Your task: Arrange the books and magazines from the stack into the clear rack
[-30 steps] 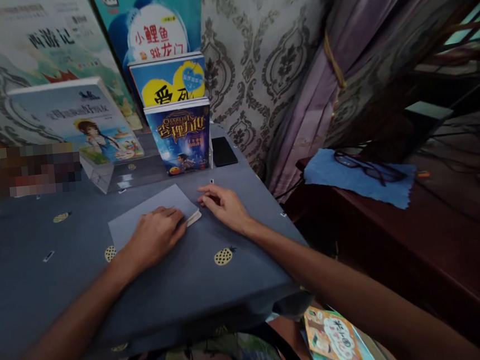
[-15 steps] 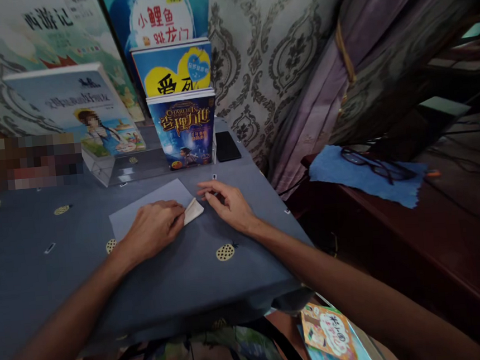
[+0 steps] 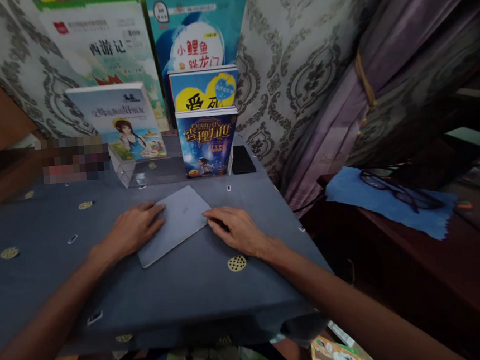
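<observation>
Right grip (image 3: 239, 233) narrowed at right end of thin booklet (image 3: 175, 226), pinch or touch cannot be told; left grip (image 3: 135, 227) loosely spread at left edge. Booklet laid flat toward surface's (image 3: 183, 297) right edge; probably light, bendable, best held by edges.

The grey-blue booklet (image 3: 180, 221) is showing a smooth, matt paper cover. Beneath it, the tablecloth (image 3: 191, 296) is looking smooth and dull. Beyond, the clear plastic stand (image 3: 124, 173) is gleaming, and the dark-blue paperback (image 3: 207, 149) is showing glossy printed paper. To the right, the blue cloth (image 3: 387, 202) is looking matt, and the mauve curtain (image 3: 325, 150) is hanging in dull fabric folds.
</observation>
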Tool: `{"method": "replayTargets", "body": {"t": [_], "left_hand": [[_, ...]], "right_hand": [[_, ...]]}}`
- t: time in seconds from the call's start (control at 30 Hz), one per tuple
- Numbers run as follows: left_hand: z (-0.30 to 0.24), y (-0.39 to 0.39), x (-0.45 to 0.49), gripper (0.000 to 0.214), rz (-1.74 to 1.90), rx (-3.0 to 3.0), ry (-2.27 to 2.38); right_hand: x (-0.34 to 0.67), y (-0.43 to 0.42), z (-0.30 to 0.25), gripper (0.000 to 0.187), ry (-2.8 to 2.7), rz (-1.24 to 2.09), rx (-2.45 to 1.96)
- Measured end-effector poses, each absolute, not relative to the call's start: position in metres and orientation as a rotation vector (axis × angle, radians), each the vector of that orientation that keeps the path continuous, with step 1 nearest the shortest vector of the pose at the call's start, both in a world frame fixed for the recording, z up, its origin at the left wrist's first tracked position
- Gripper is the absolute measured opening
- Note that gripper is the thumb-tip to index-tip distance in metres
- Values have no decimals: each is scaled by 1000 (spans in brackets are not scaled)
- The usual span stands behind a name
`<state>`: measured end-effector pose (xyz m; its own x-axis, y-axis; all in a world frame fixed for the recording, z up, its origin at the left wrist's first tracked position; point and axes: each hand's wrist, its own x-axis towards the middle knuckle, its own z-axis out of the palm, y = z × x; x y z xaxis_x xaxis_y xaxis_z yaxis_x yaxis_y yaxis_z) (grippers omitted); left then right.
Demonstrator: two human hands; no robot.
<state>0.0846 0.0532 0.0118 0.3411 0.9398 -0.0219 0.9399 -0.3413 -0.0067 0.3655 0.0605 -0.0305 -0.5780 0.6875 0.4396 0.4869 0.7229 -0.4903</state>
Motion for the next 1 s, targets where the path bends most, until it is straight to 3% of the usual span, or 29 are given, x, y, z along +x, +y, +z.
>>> {"method": "replayTargets", "body": {"t": [0.5,0.73,1.0], "left_hand": [[11,32,89,47,19,2592,1947],[5,16,106,41,206,2797,1397],[0,18,116,35,218,2866,1398]], "right_hand": [[328,145,-37,39,-2579,286,-1096],[327,145,-43,42,-2540,261,-1133],[334,136,-42,35,-2466,328,-1071]]}}
